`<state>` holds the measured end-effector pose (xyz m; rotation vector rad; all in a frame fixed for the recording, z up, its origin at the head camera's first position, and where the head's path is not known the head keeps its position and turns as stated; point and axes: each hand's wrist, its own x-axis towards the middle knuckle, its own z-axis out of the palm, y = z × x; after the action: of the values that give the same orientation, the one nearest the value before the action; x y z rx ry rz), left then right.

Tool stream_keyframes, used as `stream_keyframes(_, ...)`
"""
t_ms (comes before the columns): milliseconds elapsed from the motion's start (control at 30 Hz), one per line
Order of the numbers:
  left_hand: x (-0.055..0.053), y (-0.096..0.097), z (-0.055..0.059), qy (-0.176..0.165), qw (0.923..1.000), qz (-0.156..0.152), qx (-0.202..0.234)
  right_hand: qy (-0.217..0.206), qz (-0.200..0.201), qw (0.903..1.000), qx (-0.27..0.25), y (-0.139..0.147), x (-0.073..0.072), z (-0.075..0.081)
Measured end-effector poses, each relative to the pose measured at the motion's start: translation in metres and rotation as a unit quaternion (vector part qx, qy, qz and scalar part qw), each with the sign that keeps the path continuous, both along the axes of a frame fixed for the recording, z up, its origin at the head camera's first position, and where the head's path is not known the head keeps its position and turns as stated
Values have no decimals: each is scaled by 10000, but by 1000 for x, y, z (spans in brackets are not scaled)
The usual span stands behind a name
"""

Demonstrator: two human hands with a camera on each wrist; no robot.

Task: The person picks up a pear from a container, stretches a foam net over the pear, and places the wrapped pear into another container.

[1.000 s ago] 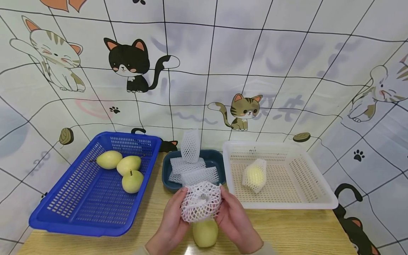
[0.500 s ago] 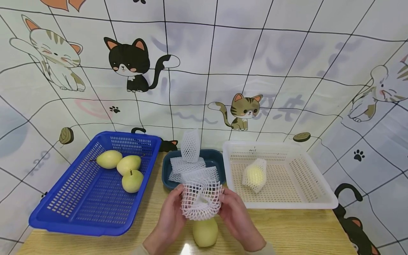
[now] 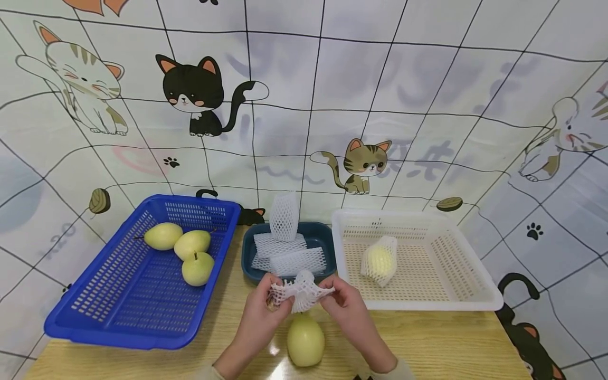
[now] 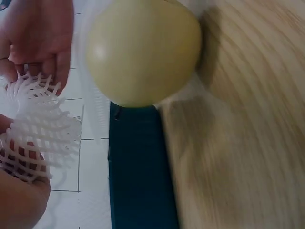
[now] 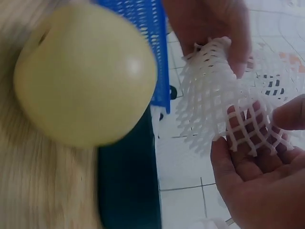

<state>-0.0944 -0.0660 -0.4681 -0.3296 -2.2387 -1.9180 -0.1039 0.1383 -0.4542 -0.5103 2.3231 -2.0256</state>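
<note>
A white foam fruit net is stretched between my two hands, above the table and just beyond a yellow-green pear. My left hand pinches the net's left edge, thumb on the near side. The right edge is pinched by my right hand. The net's middle is bunched up. In the right wrist view, the fingers of my right hand show through the mesh. The pear stands on the wood by itself and looms large in the left wrist view, where the net hangs beside it.
A blue basket with 3 pears stands on the left. Behind my hands, a dark teal tray holds several foam nets. To the right, a white basket contains one netted pear. A cat-print cloth rises behind.
The net was spread wide with its opening showing; now it is gathered and flatter. My thumbs and fingers have shifted to its edges, and more of the pear shows below.
</note>
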Motion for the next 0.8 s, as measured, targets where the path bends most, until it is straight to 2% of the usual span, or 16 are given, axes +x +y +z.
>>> stream_keyframes(67, 0, -1, -3, 108, 9996, -32, -262, 332, -160, 9979, 540, -2, 1, -2)
stream_keyframes(133, 0, -4, -6, 249, 9985, -248, -424, 636, -267, 9932, 938, -3, 2, -4)
stream_keyframes(200, -2, -6, -10, 530, 9957, -509, -567, 937, -350, 9871, 1249, -4, 1, -6)
stream_keyframes(300, -5, -10, -16, 1155, 9873, -799, -746, 1544, -283, 9768, 1459, -4, -1, -10)
stream_keyframes(400, -8, -14, -21, 1628, 9780, -870, -966, 2223, -135, 9625, 1549, -4, -4, -15)
stream_keyframes(500, -9, -20, -26, 1830, 9715, -812, -1270, 2884, -18, 9417, 1731, -3, -6, -20)
stream_keyframes(633, -9, -26, -32, 2068, 9611, -752, -1671, 3772, -40, 8991, 2219, -3, -8, -25)
stream_keyframes(733, -9, -29, -36, 2352, 9509, -686, -1889, 4215, -55, 8719, 2491, -4, -11, -29)
stream_keyframes(800, -9, -30, -38, 2518, 9448, -606, -2008, 4353, 3, 8619, 2600, -4, -12, -31)
